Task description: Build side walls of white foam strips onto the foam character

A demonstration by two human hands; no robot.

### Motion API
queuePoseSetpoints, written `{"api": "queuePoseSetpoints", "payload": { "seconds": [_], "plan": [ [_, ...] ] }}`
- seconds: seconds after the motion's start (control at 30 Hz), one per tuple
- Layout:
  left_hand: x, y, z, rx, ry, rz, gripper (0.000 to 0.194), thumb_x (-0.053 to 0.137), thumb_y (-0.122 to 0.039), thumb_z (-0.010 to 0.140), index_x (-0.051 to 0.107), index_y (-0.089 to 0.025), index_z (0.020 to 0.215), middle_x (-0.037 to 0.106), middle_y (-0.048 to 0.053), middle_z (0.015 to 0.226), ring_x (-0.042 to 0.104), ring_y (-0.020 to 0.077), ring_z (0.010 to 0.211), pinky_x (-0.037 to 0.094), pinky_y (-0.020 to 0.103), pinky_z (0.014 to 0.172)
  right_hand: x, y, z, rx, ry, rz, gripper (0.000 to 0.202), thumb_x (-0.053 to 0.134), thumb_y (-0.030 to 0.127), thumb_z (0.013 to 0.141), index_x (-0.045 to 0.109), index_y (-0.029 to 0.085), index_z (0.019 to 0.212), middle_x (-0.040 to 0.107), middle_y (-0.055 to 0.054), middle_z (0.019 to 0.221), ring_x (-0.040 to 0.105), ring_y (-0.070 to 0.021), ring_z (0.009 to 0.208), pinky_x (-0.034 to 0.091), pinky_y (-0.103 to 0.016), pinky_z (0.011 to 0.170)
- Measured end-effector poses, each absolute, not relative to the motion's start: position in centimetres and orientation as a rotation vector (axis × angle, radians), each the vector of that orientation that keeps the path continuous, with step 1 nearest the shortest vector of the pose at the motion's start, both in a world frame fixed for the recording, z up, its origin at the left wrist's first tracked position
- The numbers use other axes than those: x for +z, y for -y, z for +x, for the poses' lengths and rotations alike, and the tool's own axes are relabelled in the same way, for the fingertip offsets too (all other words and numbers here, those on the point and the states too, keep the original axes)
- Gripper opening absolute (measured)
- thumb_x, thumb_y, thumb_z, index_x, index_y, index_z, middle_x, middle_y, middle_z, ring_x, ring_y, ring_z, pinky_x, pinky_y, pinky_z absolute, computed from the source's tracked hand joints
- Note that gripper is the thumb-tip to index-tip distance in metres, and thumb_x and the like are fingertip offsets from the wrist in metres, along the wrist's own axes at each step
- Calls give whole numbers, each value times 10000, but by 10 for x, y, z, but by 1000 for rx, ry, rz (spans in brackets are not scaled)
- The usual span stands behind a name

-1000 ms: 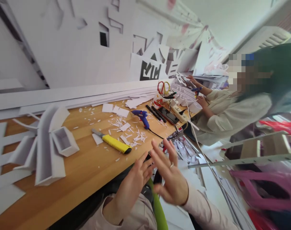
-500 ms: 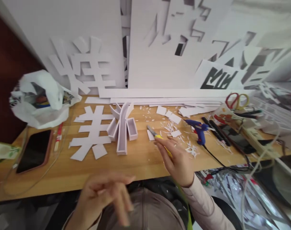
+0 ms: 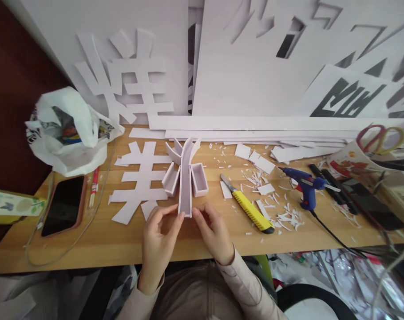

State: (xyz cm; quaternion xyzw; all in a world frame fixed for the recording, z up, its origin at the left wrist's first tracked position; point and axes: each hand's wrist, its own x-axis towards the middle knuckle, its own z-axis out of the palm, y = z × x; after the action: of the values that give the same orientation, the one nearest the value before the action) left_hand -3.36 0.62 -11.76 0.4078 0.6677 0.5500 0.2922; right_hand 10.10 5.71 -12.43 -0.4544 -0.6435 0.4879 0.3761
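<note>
A white hollow foam-board character [image 3: 186, 191] with raised walls lies on the wooden table, its long stroke pointing towards me. At that stroke's near end, my left hand [image 3: 158, 235] pinches the left side between thumb and fingers. From the right, my right hand [image 3: 215, 233] grips the same end with its fingertips. A flat white cut-out character [image 3: 142, 180] lies just left of it, its lower right partly behind my left hand. To the right rests a yellow utility knife [image 3: 251, 211], blade out, touched by neither hand.
A blue glue gun [image 3: 306, 184] with a black cord lies at the right, near white scraps [image 3: 255, 178]. A cup [image 3: 346, 160] holds scissors. At left are a phone [image 3: 64, 205], a red-capped pen [image 3: 94, 184] and a white plastic bag [image 3: 69, 155]. White boards [image 3: 242, 80] stand behind.
My right hand has put the utility knife down on the table and moved left to the hollow character. My left hand has come up from the table's front edge to the same piece.
</note>
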Motion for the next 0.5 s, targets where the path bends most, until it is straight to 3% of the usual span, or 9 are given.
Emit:
{"api": "queuePoseSetpoints", "payload": {
  "seconds": [0.17, 0.5],
  "plan": [
    [-114, -6, -27, 1527, -1710, 938, 200, 747, -342, 833, 706, -203, 971, 654, 35, 946, 689, 193, 933, 597, 311, 859, -119, -59, 97, 1247, 1799, -1114, 408, 417, 427, 1020, 401, 226, 665, 421, 45, 610, 416, -125, 586, 327, -263, 579],
    [-107, -7, -22, 1537, -1766, 933, 210, 761, -369, 814, 730, -199, 934, 634, 23, 875, 683, 176, 857, 609, 284, 812, -123, -73, 98, 1707, 1592, -946, 509, 461, 630, 965, 493, 207, 683, 373, 47, 630, 386, -121, 615, 343, -256, 585]
  ]
}}
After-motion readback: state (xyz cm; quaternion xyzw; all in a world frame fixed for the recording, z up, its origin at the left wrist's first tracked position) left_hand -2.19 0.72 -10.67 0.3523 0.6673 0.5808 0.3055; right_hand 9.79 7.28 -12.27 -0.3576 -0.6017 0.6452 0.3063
